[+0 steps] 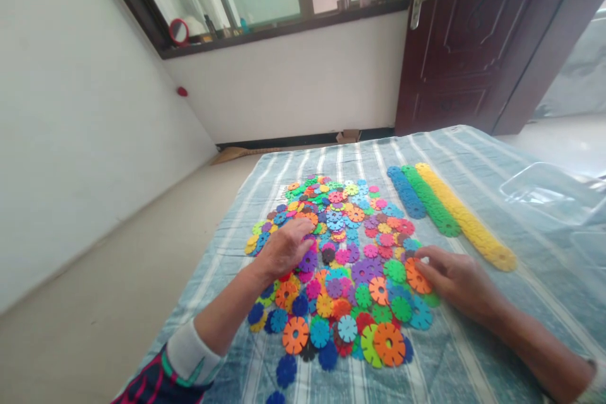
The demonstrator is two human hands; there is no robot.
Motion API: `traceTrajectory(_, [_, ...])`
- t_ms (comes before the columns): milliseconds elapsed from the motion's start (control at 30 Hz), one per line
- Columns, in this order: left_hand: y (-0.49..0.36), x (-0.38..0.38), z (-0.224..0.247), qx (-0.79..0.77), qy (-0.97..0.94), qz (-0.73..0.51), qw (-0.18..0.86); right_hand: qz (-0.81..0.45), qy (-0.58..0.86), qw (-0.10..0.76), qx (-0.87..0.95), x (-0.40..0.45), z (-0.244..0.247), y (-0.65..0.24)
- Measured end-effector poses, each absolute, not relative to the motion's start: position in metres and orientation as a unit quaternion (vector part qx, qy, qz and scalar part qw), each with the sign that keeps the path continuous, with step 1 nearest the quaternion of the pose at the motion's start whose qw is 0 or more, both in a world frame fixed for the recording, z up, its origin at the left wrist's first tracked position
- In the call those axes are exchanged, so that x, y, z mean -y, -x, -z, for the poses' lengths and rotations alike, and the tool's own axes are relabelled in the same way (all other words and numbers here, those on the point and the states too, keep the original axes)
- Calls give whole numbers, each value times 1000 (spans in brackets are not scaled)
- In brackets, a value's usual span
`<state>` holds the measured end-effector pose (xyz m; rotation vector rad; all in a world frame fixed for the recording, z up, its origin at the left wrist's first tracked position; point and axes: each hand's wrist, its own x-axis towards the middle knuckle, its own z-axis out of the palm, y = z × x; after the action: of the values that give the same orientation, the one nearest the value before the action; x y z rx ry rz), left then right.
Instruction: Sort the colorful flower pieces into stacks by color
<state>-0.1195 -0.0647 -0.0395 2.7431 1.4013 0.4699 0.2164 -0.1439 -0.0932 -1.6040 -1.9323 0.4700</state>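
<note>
A heap of colourful flat notched plastic discs (335, 221) is spread over the striped cloth, many overlapping. My left hand (286, 247) reaches over the left side of the heap, thumb apart from its bent fingers. Its fingertips are at an orange disc (310, 219) and partly cover that disc's near edge. At the heap's right edge, my right hand (457, 276) has its thumb and fingers closed on another orange disc (417, 276). Right of the heap lie three overlapping rows of discs: a short blue row (406, 192), a green row (430, 202) and a longer yellow row (466, 218).
The blue-and-white striped cloth (478, 328) covers the surface under the discs. A clear plastic container (553, 192) stands at the right. Beyond are a white wall, a windowsill (284, 28) with small items, and a dark red door (454, 44).
</note>
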Motion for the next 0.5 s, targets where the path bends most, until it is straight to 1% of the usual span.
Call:
traceTrajectory(200, [125,89,28,-468,-880,-65,47,-187,602,295,718,144,93,-216])
traceTrajectory(267, [121,97,32,-471,-877,-76,57,-188,601,300,716,143,93,-216])
traceTrajectory(367, [107,110,39,-440,-886,-107,100,-189,597,304,718,142,94,-216])
traceTrajectory(500, [90,127,38,-411,-891,-143,132,-190,599,290,721,143,96,-218])
